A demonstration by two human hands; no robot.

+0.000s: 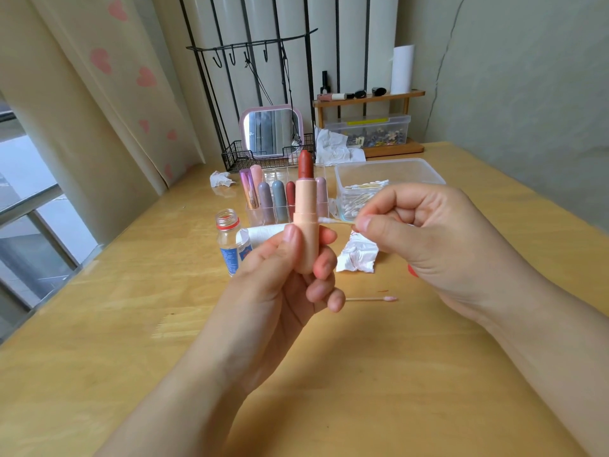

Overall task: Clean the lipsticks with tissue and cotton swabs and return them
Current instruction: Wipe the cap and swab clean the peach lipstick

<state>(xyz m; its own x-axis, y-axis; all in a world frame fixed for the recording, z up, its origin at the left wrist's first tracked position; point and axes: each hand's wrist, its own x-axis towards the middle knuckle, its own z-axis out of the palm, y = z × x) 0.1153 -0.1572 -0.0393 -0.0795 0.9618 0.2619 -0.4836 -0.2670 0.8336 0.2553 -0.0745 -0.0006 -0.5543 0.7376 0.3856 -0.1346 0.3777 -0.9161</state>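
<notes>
**Swabbing the peach lipstick, mid-clean**

Far left there's a curtain (108, 77) with pink hearts on it, next to a window. On the wooden table (131, 308), a crumpled tissue (221, 179) lies near the back, and closer in there's an open little bottle (229, 240) with a red neck ring and blue label, standing upright.

The left hand (283, 272) grips the peach lipstick (306, 225) upright around its lower half, thumb on the front and fingers curled behind it. The red bullet is twisted up and uncapped. Right behind it sits the clear organizer (263, 212) with the other lipsticks (278, 199) standing in its slots, and behind that a pink-framed mirror (270, 131) in a black wire basket.

The right hand (438, 239) pinches a cotton swab (333, 221) between thumb and forefinger, other fingers curled in. The swab's white tip is touching the right side of the lipstick tube, right about at the ledge where the narrower upper part begins.

Below the hands, a used swab (372, 298) with a pinkish tip lies flat on the table. A crumpled white wrapper (357, 255) lies between the hands, and the clear tub of swabs (389, 179) sits behind the right hand. Back right, a wooden shelf (369, 97) holds a few cosmetics.
</notes>
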